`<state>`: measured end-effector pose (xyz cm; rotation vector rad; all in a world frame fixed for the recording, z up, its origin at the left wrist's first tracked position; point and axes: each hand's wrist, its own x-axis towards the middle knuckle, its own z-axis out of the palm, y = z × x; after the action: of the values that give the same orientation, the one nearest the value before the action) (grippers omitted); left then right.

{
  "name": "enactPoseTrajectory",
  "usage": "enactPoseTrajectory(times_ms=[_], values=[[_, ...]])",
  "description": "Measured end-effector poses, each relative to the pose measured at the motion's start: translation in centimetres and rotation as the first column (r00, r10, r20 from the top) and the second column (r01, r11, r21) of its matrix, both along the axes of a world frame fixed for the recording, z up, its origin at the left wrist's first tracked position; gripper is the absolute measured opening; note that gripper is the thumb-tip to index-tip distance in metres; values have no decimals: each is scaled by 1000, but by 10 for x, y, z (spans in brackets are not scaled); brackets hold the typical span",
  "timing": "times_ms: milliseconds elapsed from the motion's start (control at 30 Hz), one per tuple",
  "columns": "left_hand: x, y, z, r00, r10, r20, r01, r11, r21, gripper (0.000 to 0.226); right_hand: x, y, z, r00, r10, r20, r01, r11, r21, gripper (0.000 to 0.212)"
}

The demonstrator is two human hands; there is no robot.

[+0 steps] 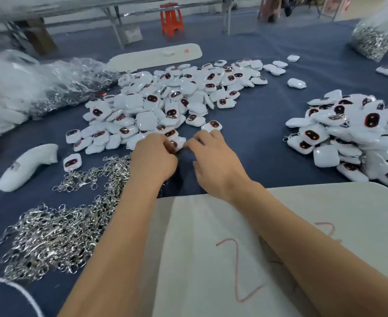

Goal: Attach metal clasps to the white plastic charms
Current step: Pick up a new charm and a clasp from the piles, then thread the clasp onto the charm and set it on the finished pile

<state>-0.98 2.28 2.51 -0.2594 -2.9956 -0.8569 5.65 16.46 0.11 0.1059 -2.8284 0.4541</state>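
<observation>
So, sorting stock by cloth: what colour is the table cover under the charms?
Dark blue table cover, clearest in the head view, the only one.

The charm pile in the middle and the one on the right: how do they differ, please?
The middle pile spreads low and wide; the right pile is heaped tighter. Both hands work at the middle pile's near edge; nothing touches the right pile. Both hold white charms with dark red-rimmed faces.

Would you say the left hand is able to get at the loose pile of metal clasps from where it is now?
Probably yes. The left hand sits right at the edge of the clasp pile, which spreads on the blue cloth along that forearm, uncovered. The hand's fingers are busy on a charm, though.
</observation>
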Motion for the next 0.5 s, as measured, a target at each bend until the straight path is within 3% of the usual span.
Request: enactPoseTrajectory(times_ms=[67,167,300,500], values=[[0,-19,3,1000,-16,2,16,988,-151,19,-12,-15,4,1000,-5,21,3,994,112,56],[1,-34,7,997,-71,9,71,978,-194,20,-28,-36,6,999,17,44,-25,983,181,63],[-1,-40,11,998,-68,0,66,972,-226,17,-39,-57,3,999,-4,36,-4,976,217,58],[-4,-44,14,996,-55,70,69,972,-226,12,-41,-61,0,998,25,49,-31,992,120,37]])
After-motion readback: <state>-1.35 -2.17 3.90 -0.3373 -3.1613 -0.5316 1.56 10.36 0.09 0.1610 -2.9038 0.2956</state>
